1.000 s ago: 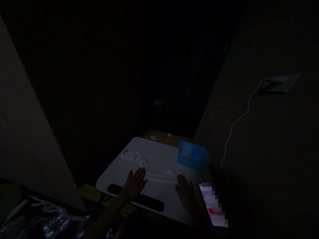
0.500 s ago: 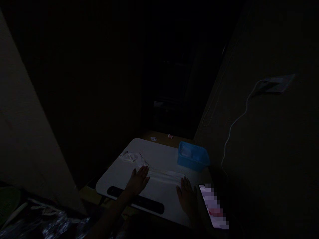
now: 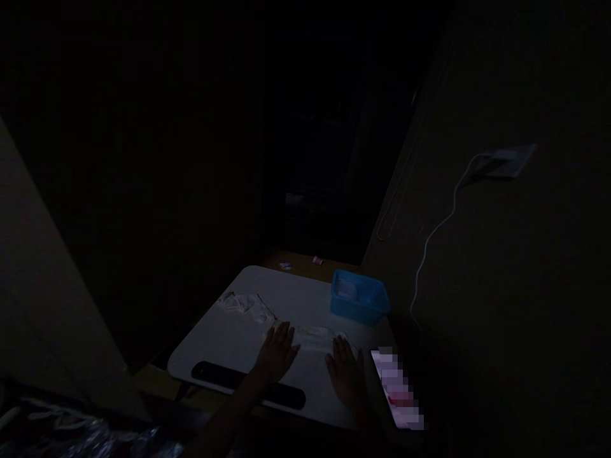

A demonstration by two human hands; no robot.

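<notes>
A long strip of thin white cloth-like material (image 3: 312,338) lies across the white folding table (image 3: 281,286). Its left part (image 3: 245,305) is crumpled, while the stretch between my hands lies flatter. My left hand (image 3: 277,353) rests on the strip with fingers stretched out, palm down. Near the strip's right end, my right hand (image 3: 346,372) lies flat too, its fingertips touching the material. Neither hand grips anything. Dim light hides the exact kind of material.
A blue plastic basket (image 3: 360,315) with something pale inside stands at the table's back right. A lit phone (image 3: 398,388) lies right of my right hand. A white cable (image 3: 424,245) hangs from a wall socket (image 3: 508,160). A dark slot (image 3: 248,383) runs along the table's near edge.
My left hand has moved right along the strip, closer to my right hand. The strip's middle looks more wrinkled. The whole view has shifted slightly.
</notes>
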